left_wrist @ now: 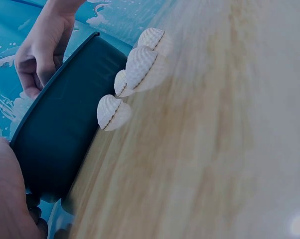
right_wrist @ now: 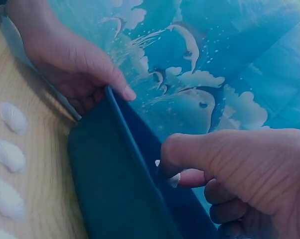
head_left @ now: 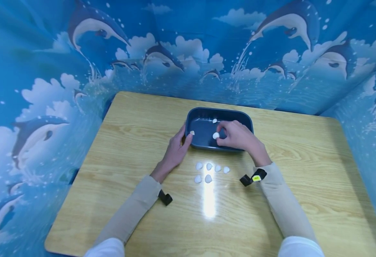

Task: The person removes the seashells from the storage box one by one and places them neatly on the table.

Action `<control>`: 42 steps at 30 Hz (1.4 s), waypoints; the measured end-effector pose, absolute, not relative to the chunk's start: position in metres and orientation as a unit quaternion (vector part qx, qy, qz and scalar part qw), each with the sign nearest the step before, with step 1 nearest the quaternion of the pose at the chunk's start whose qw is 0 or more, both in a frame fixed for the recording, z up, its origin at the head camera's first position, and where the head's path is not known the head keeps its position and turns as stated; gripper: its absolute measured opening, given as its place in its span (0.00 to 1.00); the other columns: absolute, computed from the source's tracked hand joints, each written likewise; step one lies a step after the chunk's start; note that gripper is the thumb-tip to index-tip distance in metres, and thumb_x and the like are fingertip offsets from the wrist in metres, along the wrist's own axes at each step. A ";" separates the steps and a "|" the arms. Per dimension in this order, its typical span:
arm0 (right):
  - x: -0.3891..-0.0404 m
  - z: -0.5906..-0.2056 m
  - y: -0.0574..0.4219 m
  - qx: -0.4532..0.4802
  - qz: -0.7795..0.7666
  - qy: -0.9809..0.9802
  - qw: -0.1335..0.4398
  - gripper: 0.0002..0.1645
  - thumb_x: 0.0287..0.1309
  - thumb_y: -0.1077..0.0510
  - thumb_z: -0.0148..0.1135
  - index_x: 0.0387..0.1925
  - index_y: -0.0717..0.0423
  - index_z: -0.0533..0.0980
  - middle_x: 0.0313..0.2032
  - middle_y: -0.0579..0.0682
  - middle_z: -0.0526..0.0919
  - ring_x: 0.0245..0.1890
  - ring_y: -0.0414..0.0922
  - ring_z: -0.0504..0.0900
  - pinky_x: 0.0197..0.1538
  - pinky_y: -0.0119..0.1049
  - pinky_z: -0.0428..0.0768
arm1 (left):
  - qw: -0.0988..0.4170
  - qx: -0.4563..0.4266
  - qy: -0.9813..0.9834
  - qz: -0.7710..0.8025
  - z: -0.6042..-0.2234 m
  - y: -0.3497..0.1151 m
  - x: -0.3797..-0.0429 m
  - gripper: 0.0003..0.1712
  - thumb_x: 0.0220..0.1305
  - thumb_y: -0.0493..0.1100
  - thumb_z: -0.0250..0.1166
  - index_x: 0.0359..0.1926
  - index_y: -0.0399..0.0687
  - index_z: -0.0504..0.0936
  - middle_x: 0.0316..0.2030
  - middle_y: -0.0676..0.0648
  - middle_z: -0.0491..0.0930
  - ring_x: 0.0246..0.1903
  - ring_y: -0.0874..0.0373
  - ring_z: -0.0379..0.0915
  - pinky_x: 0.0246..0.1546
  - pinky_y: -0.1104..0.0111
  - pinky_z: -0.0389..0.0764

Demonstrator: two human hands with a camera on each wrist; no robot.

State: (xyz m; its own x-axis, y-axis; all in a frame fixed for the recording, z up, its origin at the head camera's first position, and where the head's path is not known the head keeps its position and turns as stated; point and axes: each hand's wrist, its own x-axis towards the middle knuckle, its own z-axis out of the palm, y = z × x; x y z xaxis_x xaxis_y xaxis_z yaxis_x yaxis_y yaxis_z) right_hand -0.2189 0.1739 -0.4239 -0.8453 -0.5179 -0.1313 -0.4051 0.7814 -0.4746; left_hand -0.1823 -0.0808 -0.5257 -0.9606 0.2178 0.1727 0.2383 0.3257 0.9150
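Note:
My right hand [head_left: 237,136] reaches into a dark blue rectangular tub [head_left: 220,148] and pinches a white seashell [head_left: 216,135] between thumb and index finger. The right wrist view shows only a small edge of that shell [right_wrist: 175,180] by the fingertips. At the tub's left end, my left hand [head_left: 176,148] grips the wall, its thumb [right_wrist: 124,89] over the rim and the other fingers outside. Another white shell [head_left: 214,121] lies inside the tub near the back wall. A small pale piece [head_left: 192,132] shows by the left thumb tip; I cannot tell if it is a shell.
In front of the tub, several ribbed white shells [head_left: 208,178] lie on the wood-grain table [head_left: 127,150] in two loose rows. A glare streak crosses the tabletop near them. Blue dolphin-print cloth [head_left: 181,82] hangs behind the table and at both sides.

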 end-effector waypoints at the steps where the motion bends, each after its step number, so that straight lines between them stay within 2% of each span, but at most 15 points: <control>1: -0.217 -0.423 0.175 -0.248 -0.222 0.935 0.123 0.15 0.60 0.51 0.70 0.46 0.54 0.82 0.17 0.45 0.69 0.17 0.44 0.65 0.21 0.36 0.57 | 0.007 -0.140 -0.814 -0.564 -0.526 -0.081 -0.182 0.35 0.85 0.51 0.47 0.84 0.50 0.48 0.82 0.54 0.48 0.80 0.62 0.45 0.80 0.62 0.54; 7: -0.202 -0.420 0.179 -0.258 -0.231 0.933 0.102 0.15 0.60 0.51 0.69 0.45 0.53 0.82 0.18 0.45 0.69 0.18 0.43 0.64 0.22 0.36 0.58 | 0.010 -0.144 -0.812 -0.566 -0.526 -0.080 -0.183 0.35 0.85 0.50 0.48 0.84 0.50 0.49 0.82 0.55 0.48 0.80 0.63 0.46 0.79 0.64 0.54; 10: -0.193 -0.419 0.180 -0.258 -0.235 0.932 0.097 0.15 0.60 0.51 0.69 0.45 0.53 0.82 0.19 0.45 0.69 0.17 0.42 0.64 0.22 0.35 0.58 | 0.011 -0.144 -0.812 -0.566 -0.527 -0.080 -0.183 0.35 0.85 0.50 0.48 0.84 0.49 0.49 0.82 0.53 0.49 0.80 0.62 0.46 0.79 0.63 0.54; 15: -0.178 -0.420 0.182 -0.262 -0.240 0.931 0.082 0.14 0.59 0.52 0.70 0.44 0.52 0.82 0.18 0.43 0.67 0.16 0.40 0.62 0.21 0.34 0.58 | 0.010 -0.139 -0.816 -0.562 -0.526 -0.081 -0.182 0.36 0.85 0.53 0.47 0.83 0.48 0.49 0.82 0.45 0.50 0.80 0.60 0.46 0.80 0.62 0.54; 24: -0.155 -0.426 0.184 -0.262 -0.249 0.929 0.078 0.15 0.57 0.54 0.72 0.45 0.54 0.82 0.18 0.41 0.65 0.17 0.38 0.61 0.22 0.32 0.56 | 0.005 -0.135 -0.817 -0.560 -0.526 -0.082 -0.181 0.38 0.84 0.60 0.45 0.84 0.50 0.48 0.82 0.47 0.49 0.80 0.60 0.45 0.79 0.62 0.54; 36: -0.127 -0.445 0.187 -0.272 -0.265 0.922 0.071 0.14 0.55 0.55 0.72 0.43 0.55 0.82 0.18 0.40 0.67 0.17 0.34 0.61 0.20 0.29 0.59 | 0.008 -0.133 -0.820 -0.557 -0.527 -0.081 -0.182 0.35 0.85 0.52 0.47 0.83 0.47 0.50 0.82 0.53 0.50 0.79 0.62 0.47 0.79 0.64 0.56; 42: -0.114 -0.463 0.190 -0.279 -0.266 0.919 0.084 0.13 0.53 0.55 0.72 0.40 0.52 0.81 0.17 0.38 0.69 0.17 0.32 0.63 0.21 0.29 0.62 | 0.007 -0.135 -0.819 -0.558 -0.526 -0.081 -0.182 0.36 0.85 0.52 0.47 0.83 0.46 0.50 0.82 0.48 0.50 0.80 0.61 0.46 0.79 0.63 0.55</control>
State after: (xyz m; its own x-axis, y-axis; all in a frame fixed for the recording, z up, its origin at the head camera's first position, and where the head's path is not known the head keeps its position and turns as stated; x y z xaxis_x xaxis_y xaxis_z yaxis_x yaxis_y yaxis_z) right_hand -0.1144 0.1900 -0.4629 -0.8308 -0.5566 -0.0059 -0.4672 0.7032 -0.5359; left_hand -0.1819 -0.0809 -0.5256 -0.9634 0.2141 0.1614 0.2286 0.3413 0.9117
